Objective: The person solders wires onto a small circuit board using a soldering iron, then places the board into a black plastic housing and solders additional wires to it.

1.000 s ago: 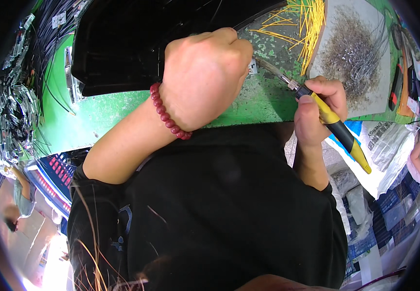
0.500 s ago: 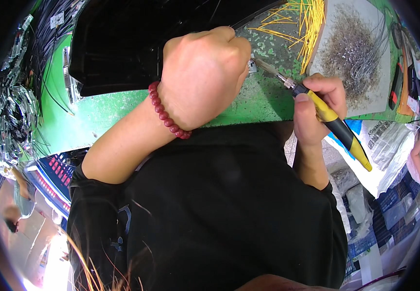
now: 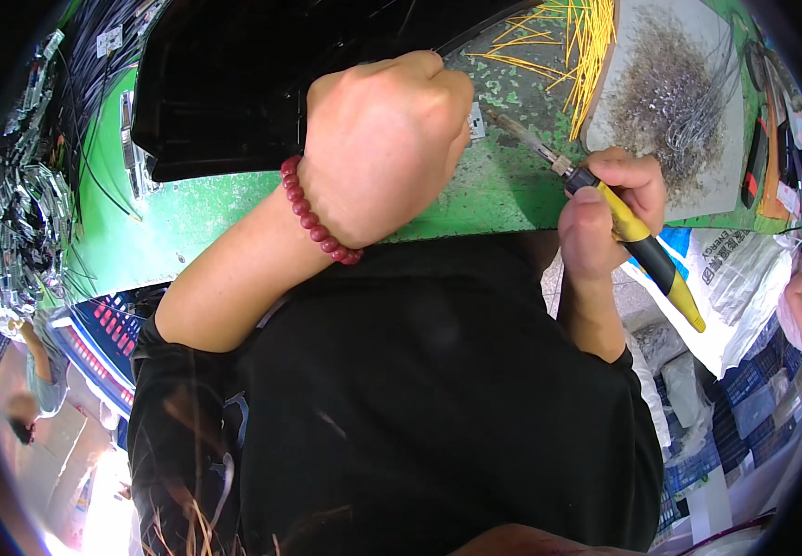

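Observation:
My right hand [image 3: 610, 208] is wrapped round the yellow and black handle of a soldering iron [image 3: 647, 246]. The iron's tip points up and left, a short gap from a small whitish piece [image 3: 476, 121]. That piece peeks out beside the curled fingers of my left hand [image 3: 387, 148]. My left hand is closed with its back upward, so whatever its fingers hold is hidden. A dark red bead bracelet [image 3: 304, 211] circles the left wrist. Beyond the iron lies a bundle of thin yellow wires [image 3: 591, 65] on the worn green tabletop [image 3: 503, 190].
A black tray-like thing [image 3: 220, 93] stands behind my left hand. At right, a grey sheet [image 3: 707, 195] bears dark crumbs and fine wires. Shiny metallic parts [image 3: 16, 222] and black cables [image 3: 95, 69] crowd the left. Other people's arms show at both edges.
The soldering iron has drawn back slightly, down and right relative to the small whitish piece, opening a wider gap. My left hand has shifted a little to the left, still closed.

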Demonstrator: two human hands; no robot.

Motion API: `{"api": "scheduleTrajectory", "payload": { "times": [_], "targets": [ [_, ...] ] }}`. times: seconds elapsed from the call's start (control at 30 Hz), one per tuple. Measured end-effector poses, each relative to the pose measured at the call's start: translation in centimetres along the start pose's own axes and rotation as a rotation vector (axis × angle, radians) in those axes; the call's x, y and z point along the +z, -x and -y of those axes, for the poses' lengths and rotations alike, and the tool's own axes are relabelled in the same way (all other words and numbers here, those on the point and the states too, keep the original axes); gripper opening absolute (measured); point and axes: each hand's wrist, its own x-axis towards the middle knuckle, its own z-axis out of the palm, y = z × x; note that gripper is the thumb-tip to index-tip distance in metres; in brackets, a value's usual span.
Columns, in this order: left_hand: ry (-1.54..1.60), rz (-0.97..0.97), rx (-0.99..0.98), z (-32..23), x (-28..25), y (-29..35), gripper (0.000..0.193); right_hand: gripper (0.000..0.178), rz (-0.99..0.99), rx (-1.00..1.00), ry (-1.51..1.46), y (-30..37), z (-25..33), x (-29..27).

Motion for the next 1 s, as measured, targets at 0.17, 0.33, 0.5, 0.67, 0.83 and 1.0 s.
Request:
{"api": "scheduleTrajectory", "payload": {
  "times": [0.17, 0.33, 0.5, 0.67, 0.83, 1.0],
  "targets": [
    [-0.01, -0.002, 0.006, -0.08, -0.06, -0.02, 0.012, 0.022, 0.025, -0.006, 0.023, 0.04, 0.06, -0.01],
    [-0.004, -0.003, 0.003, -0.17, -0.17, -0.06, 0.012, 0.022, 0.038, 0.053, 0.056, 0.0, 0.31, 0.04],
    [0.004, -0.003, 0.012, -0.08, -0.01, -0.15, 0.012, 0.022, 0.047, 0.072, 0.07, -0.24, 0.46, 0.16],
    [-0.004, -0.006, 0.022, -0.14, -0.19, -0.14, 0.012, 0.022, 0.07, 0.036, 0.141, -0.15, 0.02, -0.09],
    [0.005, -0.001, 0.021, -0.11, -0.21, -0.1, 0.011, 0.024, -0.019, -0.018, 0.009, 0.12, -0.17, -0.1],
    [-0.016, 0.008, 0.018, -0.19, -0.21, -0.11, 0.011, 0.03, -0.051, 0.01, 0.007, -0.06, 0.07, 0.6]
  ]
}}
